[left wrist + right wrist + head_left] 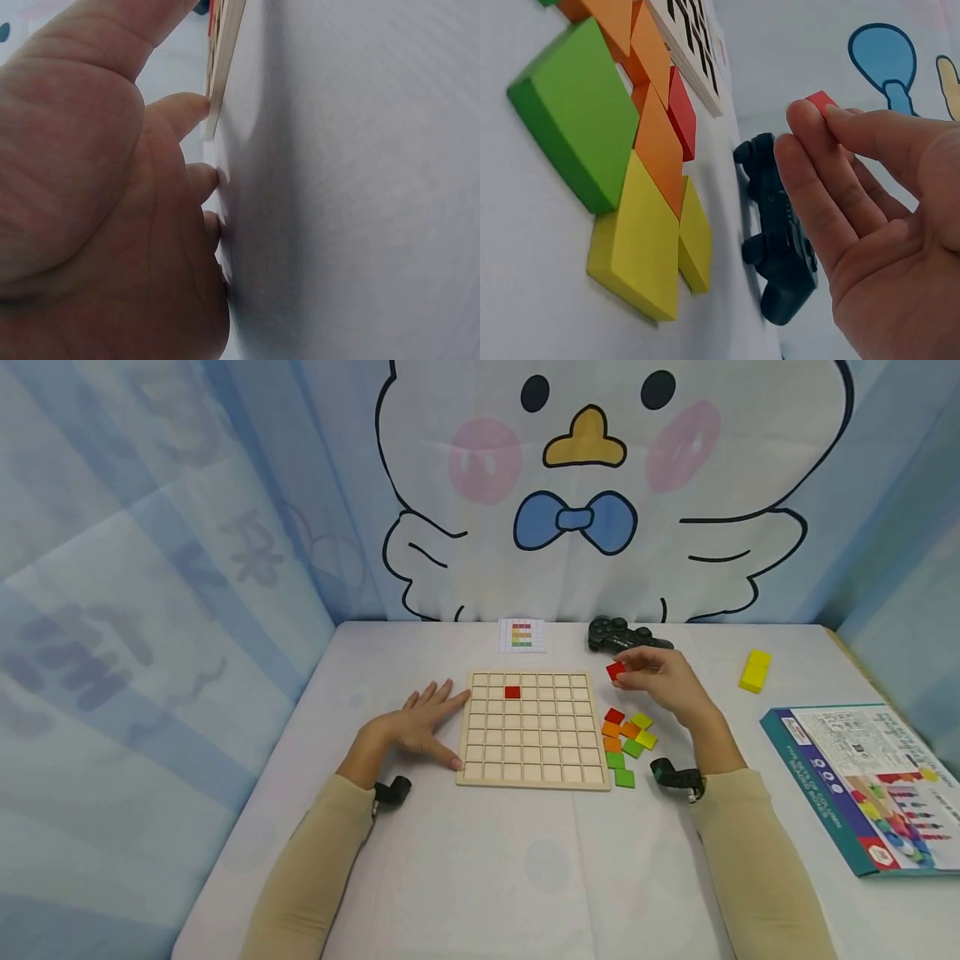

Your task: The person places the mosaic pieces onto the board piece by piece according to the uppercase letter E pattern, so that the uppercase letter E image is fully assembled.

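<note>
My right hand (663, 683) pinches a red square tile (615, 671) between thumb and fingertips, raised over the table beyond the board's right edge. In the right wrist view the same red tile (821, 101) peeks out from between the fingertips. With fingers spread, my left hand (420, 724) touches the left side of the wooden grid board (534, 787); in the left wrist view a fingertip meets the board's edge (225, 67). One red tile (512, 692) lies in a cell of the second row. Beside the board lie loose red, orange, yellow and green tiles (631, 749).
A small pattern card (522, 636) lies behind the board. A black game controller (622, 633) sits at the back, close to my right hand. Farther right are yellow blocks (754, 672) and a teal-edged box (862, 785). A printed curtain (337, 468) surrounds the table.
</note>
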A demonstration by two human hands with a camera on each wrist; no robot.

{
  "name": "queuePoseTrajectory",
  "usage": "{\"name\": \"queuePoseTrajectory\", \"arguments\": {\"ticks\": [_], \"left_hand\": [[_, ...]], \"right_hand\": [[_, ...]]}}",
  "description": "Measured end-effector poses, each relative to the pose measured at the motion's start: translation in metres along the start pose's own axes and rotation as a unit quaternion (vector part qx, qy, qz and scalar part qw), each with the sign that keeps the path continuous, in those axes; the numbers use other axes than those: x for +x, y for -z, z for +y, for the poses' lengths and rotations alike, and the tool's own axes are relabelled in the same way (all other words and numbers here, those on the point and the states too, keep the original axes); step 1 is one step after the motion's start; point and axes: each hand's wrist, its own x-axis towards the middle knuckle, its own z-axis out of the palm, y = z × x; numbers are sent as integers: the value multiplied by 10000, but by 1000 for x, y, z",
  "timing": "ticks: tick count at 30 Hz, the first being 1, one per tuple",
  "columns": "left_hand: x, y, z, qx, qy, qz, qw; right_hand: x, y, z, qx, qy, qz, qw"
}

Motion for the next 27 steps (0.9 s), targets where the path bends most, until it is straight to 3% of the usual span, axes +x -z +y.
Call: {"name": "queuePoseTrajectory", "arguments": {"ticks": [4, 14, 27], "left_hand": [[-1, 0, 1, -27, 7, 9, 10000], [0, 0, 2, -38, 51, 26, 10000], [2, -1, 2, -17, 76, 5, 10000]], "right_hand": [[1, -7, -4, 91, -44, 116, 9999], [7, -34, -15, 397, 324, 644, 9966], [15, -73, -34, 1100, 226, 222, 9934]]}}
